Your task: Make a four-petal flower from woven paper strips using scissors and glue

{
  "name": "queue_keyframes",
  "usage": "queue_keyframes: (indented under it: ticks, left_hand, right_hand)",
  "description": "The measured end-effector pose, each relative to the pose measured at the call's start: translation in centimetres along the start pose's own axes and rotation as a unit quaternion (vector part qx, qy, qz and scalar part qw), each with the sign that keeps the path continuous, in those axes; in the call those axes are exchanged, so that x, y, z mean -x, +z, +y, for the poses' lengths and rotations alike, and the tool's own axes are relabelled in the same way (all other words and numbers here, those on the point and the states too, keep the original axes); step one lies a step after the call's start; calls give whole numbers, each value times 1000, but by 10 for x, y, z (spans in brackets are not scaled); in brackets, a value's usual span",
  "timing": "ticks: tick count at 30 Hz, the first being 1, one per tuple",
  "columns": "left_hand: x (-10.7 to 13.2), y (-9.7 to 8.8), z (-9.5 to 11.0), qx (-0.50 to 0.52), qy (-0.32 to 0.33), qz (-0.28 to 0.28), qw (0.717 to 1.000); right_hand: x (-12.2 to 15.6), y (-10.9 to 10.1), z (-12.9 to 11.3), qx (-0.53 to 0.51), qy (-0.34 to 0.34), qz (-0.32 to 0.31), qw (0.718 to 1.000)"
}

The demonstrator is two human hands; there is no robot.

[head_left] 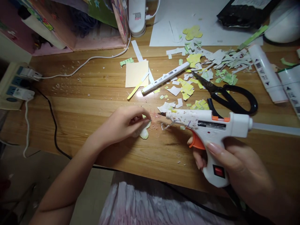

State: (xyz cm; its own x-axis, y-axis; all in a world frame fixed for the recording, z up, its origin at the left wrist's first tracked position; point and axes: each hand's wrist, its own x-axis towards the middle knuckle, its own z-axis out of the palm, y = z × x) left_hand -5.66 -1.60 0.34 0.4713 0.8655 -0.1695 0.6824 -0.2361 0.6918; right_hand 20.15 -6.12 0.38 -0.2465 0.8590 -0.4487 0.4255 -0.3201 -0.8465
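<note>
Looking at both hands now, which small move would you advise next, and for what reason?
I would probably have the right hand ease the glue gun slightly left, its nozzle clear of the left hand. The nozzle points toward the small paper piece at the left hand, but a gap remains between them.

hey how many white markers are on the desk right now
3: a first marker between the cream paper and scissors, a second marker right of the scissors, and a third marker beside it, cut off by the frame. More may be hidden.
</note>
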Motion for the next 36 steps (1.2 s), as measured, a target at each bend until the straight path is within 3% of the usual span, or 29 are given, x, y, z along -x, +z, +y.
queue_keyframes:
  ticks: [4, 11, 17, 21, 25, 28, 31, 33, 36]
  left_hand:
    - [-1, -2, 0, 3, 13, -15, 1000]
    - [-2, -6, 3, -16, 26, -18, 999]
    - [12, -13, -4, -66, -58, 43, 995]
    - [17, -11, -10, -6, -89, 48, 995]
    - [23, -12, -9, 138, -119, 79, 980]
    - [34, -14, -2, 182, -73, 184, 963]
    - [49, -9, 3, 89, 34, 294, 951]
    - [60, -1, 2, -25, 93, 276, 956]
    - [74, 15, -1, -158, 123, 204, 958]
  right_hand:
    - [1, -4, -4, -3, 24, -58, 998]
    - [-3, -3, -7, 6, 42, -46, 998]
    - [-1, -2, -6, -8, 65, -37, 997]
    - [-5, -2, -3, -45, 67, -53, 995]
    - [-13, -5, -3, -118, 51, -54, 990]
    - [-19, -6, -8, -171, 43, -32, 984]
    - [-21, -6, -12, -205, 36, -9, 978]
    - [-22, -5, -13, -215, 28, 6, 976]
    - [-21, -4, -10, -215, 21, 11, 976]
